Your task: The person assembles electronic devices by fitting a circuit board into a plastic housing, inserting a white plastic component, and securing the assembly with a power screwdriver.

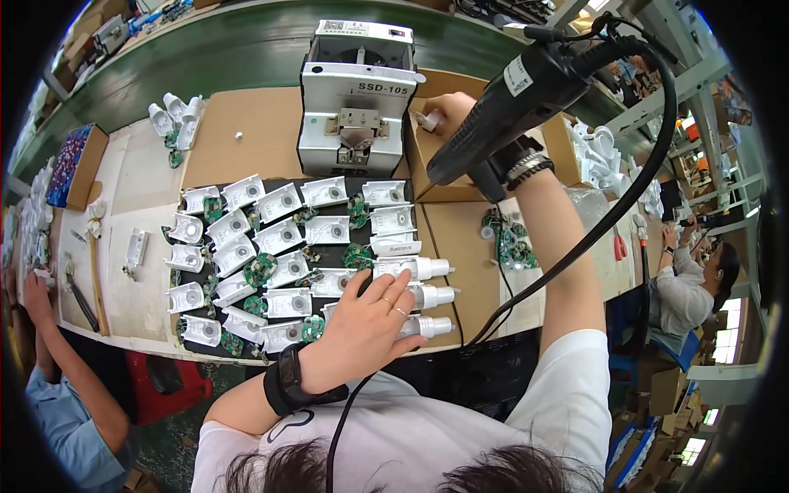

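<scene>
My left hand (367, 316) lies with fingers outstretched over the right end of a dark mat (341, 182). Its fingertips and thumb touch a few white plastic housings with clear nozzle tips (436, 297), lined up at the mat's edge. Half-shell white housings (279, 200) with green circuit boards (260, 269) wired to them cover the mat in rows. My right hand (454, 109) reaches into a cardboard box (427, 174) and pinches a small white plastic part (429, 121). A black electric screwdriver (501, 111) hangs in front of my right wrist, hiding part of that hand.
A silver-and-black screw feeder (357, 99) stands behind the mat. A black cable (633, 197) loops past my right forearm. Loose circuit boards (515, 242) lie right; a hammer (96, 263) and pliers (80, 300) lie left. Co-workers sit on both sides.
</scene>
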A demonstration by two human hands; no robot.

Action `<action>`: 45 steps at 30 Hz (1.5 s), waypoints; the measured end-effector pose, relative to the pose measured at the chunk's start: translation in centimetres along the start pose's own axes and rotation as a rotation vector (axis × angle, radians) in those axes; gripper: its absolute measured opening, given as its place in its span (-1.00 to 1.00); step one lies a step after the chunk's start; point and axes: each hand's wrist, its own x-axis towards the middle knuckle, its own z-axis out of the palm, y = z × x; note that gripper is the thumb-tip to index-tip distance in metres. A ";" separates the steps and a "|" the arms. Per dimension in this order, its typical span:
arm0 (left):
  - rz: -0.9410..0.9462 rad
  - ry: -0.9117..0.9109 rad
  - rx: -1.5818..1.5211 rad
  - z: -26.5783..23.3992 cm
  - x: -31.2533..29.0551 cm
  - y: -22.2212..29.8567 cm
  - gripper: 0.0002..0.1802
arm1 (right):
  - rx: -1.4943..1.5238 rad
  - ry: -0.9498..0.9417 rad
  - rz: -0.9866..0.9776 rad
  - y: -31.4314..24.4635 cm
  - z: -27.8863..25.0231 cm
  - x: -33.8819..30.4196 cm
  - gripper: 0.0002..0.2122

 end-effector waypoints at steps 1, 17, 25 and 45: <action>0.008 0.008 -0.006 0.0 0.0 0.0 -0.42 | -0.036 -0.021 0.038 -0.6 -1.4 -1.7 -0.63; -0.058 0.112 0.003 -1.4 1.5 -0.5 -0.39 | 0.433 -0.188 0.204 -18.5 -4.0 -16.2 -0.58; -0.101 0.083 0.071 -1.2 2.0 -1.2 -0.42 | 0.451 -0.031 0.239 -18.8 -0.3 -14.0 -0.57; -0.121 0.034 0.055 -1.2 1.8 -1.8 -0.43 | 0.361 -0.017 0.023 -18.5 1.0 -13.7 -0.71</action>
